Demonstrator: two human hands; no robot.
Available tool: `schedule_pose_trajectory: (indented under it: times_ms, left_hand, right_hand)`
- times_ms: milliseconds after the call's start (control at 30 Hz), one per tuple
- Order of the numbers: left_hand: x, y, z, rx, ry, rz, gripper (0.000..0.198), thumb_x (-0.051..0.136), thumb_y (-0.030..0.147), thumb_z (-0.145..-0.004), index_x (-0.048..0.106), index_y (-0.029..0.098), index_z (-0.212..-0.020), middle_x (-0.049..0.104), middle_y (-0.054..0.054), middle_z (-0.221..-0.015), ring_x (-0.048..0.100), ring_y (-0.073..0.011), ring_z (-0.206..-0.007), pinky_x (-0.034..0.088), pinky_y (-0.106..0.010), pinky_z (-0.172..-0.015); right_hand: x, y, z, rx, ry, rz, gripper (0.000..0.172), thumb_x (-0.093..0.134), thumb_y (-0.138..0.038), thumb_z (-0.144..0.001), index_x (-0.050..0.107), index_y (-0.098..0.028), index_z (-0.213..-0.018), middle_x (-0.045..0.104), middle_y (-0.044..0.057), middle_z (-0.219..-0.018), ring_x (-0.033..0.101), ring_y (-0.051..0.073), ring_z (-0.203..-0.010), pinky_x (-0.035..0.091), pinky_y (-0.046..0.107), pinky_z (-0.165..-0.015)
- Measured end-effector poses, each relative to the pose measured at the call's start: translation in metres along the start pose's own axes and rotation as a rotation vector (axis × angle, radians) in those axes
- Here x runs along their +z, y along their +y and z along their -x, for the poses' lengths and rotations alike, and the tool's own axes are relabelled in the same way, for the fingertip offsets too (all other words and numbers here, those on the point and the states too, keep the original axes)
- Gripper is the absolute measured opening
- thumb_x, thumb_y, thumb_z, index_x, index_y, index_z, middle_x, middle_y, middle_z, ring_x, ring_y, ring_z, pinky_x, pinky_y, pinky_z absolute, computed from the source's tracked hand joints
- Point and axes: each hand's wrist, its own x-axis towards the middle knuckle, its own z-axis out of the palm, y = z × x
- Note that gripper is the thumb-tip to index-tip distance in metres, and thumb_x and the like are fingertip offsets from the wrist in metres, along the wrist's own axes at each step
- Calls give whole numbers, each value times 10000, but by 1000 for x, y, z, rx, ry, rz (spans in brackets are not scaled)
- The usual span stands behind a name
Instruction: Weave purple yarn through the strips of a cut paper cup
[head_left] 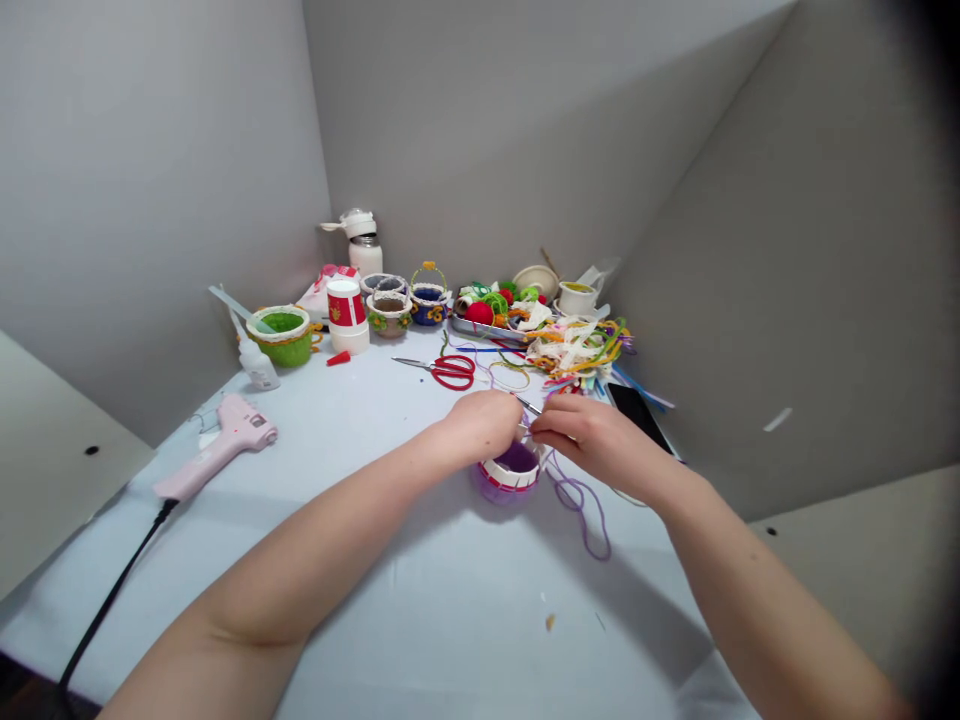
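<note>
A small purple basket [506, 490] with a white rim and a pink-red band sits on the table in front of me. My left hand [486, 422] is closed at the far left of its rim, its fingertips partly hidden. On the right side, my right hand [581, 428] pinches close to the rim, where purple yarn [577, 492] trails off in loose loops. Between both hands shows a thin dark metal-tipped tool [528, 405]; which hand has it I cannot tell. Red-handled scissors [453, 372] lie just beyond my left hand.
A pink glue gun [225, 445] with a black cord lies at the left. Behind stand a green basket [291, 348], a glue bottle [257, 362], paper cups [347, 315] and small decorated baskets [390, 318]. Tangled yarn [574, 350] and a phone [637, 412] are at the right.
</note>
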Motion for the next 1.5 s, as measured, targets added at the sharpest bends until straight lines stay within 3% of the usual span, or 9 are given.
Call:
schedule_pose_trajectory:
  times_ms: [167,467,600,767,967,1100,1300,1500]
  left_hand:
    - [-2,3,2,-15,-16,-12,255,486,284,-820,697,143,-847,705,-134,-878,655,-231,-830,478,-278,-665]
    - [-4,5,4,-11,-3,-30,234,494,265,-821,690,137,-811,706,-137,-860,653,-231,-821,471,-279,-662]
    - [-3,5,5,4,-11,-37,191,509,210,-797,688,146,-825,708,-122,-874,651,-223,-834,470,-274,-677]
    - [0,3,4,59,52,-26,195,496,172,-784,676,157,-858,700,-112,-885,645,-222,-850,473,-278,-698]
    - [-14,-3,11,-34,-14,-139,207,498,130,-758,678,126,-860,697,-145,-855,652,-250,-818,467,-294,-666]
    - [-23,-9,19,-74,-100,-133,247,502,165,-765,666,150,-948,697,-127,-926,640,-245,-849,460,-294,-666]
    - [-11,-19,7,117,-22,68,275,552,234,-741,641,227,-1000,679,-40,-997,601,-172,-901,422,-227,-678]
    - [2,-25,-6,196,7,124,174,533,286,-772,682,199,-800,679,-21,-769,565,-143,-695,351,-229,-569]
  right_hand:
    - [9,9,17,61,102,-122,224,450,-258,-928,664,-197,-898,636,83,-830,579,185,-776,430,287,-682]
    - [31,19,30,198,96,-307,194,480,-272,-903,652,-192,-860,638,56,-790,572,158,-722,428,257,-654]
    - [48,17,28,265,34,-344,186,480,-228,-874,636,-181,-785,631,36,-756,558,147,-687,419,243,-621]
    - [58,13,26,312,75,-417,185,482,-242,-865,629,-181,-770,642,28,-756,562,148,-688,423,242,-621]
    - [64,9,14,371,180,-471,178,498,-265,-864,657,-191,-835,680,33,-808,585,160,-724,433,255,-648]
    - [64,9,-4,346,146,-476,181,508,-263,-855,671,-193,-818,683,21,-789,579,149,-697,415,244,-627]
    - [71,13,-10,318,117,-535,200,493,-258,-857,670,-176,-810,676,20,-767,570,154,-693,405,239,-603]
    - [74,11,-4,349,155,-547,206,501,-274,-859,680,-175,-832,690,28,-800,579,158,-710,413,243,-625]
